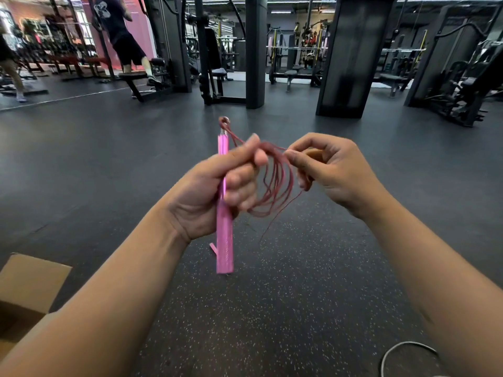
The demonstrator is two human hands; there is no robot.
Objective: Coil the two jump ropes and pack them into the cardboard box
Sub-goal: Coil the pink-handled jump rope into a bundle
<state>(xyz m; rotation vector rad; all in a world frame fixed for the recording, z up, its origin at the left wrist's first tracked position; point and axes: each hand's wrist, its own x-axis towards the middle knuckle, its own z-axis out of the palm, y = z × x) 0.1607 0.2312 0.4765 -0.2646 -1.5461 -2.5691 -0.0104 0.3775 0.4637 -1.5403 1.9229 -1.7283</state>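
Two bare hands worked in front of us above the speckled dark floor (272, 308), and we took the pink handles (224, 240) as our landmark. Our left hand (215, 191) was wrapped around those handles at their middle, fingers (239, 186) curled closed on them, so that they stood nearly upright with their lower ends hanging free below the fist and the metal swivel end (224, 121) poking out above it. A thin dark red cord (277, 183) ran from that swivel end down past the left thumb and hung in several loose loops just to the right of the handles, between the two hands. Our right hand (334, 175) sat to the right of the handles, and its thumb and forefinger were pinched narrow on the top of the loops; its other fingers were bent inward. One loose strand of the cord trailed down below the loops, to the lower right of the handles.

Well to the lower left of the handles, the open cardboard box (30, 287) sat on the floor, partly hidden by our left forearm. Far to the lower right of the handles a pale grey cord (402, 346) curved across the floor beside our right forearm. Beyond the handles stood gym machines and dark pillars, and another person stood far to their upper left.
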